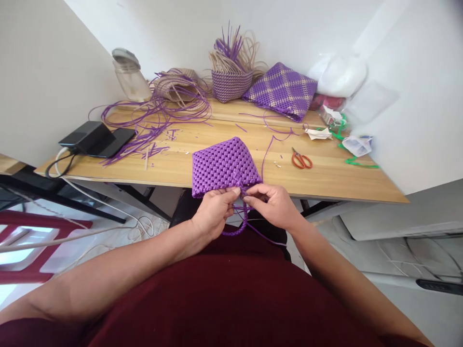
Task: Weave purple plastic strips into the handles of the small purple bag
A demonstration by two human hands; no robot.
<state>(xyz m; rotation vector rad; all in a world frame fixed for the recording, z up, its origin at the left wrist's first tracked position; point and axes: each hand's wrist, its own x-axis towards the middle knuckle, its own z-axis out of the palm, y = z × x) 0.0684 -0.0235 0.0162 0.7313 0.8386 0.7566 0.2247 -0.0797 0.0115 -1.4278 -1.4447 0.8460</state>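
A purple woven basket (223, 163) lies tilted over the table's front edge, its rim toward me. My left hand (217, 207) pinches the rim near the base of a braided purple handle (243, 226), thumb on top. Close beside it, my right hand (269, 202) has thumb and index finger pressed together at the same joint, on a thin purple strip. Loose purple strips (265, 236) hang below the hands over my lap. The fingertips partly hide the join between handle and rim.
Orange-handled scissors (302, 159) lie right of the basket on the wooden table (343, 178). Coiled purple strips (181, 103) and cut scraps (155, 150) spread left, near a black adapter (87, 136). Behind stand a half-woven basket (231, 86), a checked purple bag (284, 91) and a jar (130, 77).
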